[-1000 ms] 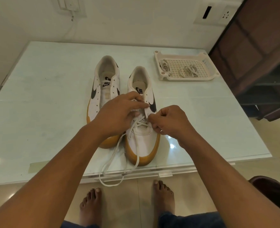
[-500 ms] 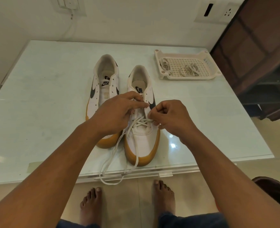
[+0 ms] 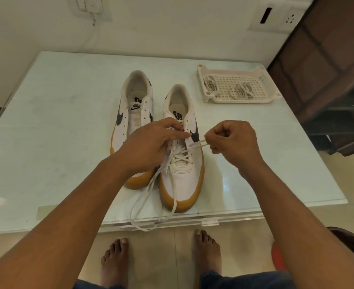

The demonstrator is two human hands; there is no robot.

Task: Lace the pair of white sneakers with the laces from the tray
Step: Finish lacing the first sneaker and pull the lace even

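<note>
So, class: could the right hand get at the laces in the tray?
Probably yes, once free: the right hand pinches the threaded lace, and only bare table lies between it and the tray.

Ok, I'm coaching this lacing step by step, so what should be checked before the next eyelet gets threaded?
1. Right hand pinches the lace beside the side eyelets: ok.
2. Left hand rests on the half-laced sneaker, steadying it: ok.
3. Lower crossings lie over the tongue: ok.
4. Slack kept on the table: not ok, a loop hangs over the front edge.
5. Lace's other end located: cannot tell, hidden among the slack.
6. Spare laces wait in the tray for the unlaced sneaker: ok.
</note>
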